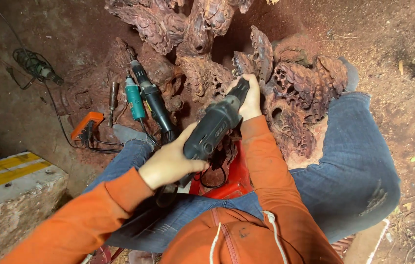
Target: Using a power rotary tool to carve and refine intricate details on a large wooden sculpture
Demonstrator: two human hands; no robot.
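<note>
Spare tools and clutter on reddish, dusty ground

A teal rotary tool (134,99) lies just beside a black one (154,100); an orange block (86,123) with black cords sits near them. A corded tool (36,66) lies well apart at upper left, and a grey concrete block with yellow stripes (14,188) sits lower left.

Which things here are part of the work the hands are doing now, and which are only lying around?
In use: black power carving tool, held by left hand and right hand; carved wood root.

Lying about: teal grinder, black grinder, orange tool, concrete block.
</note>
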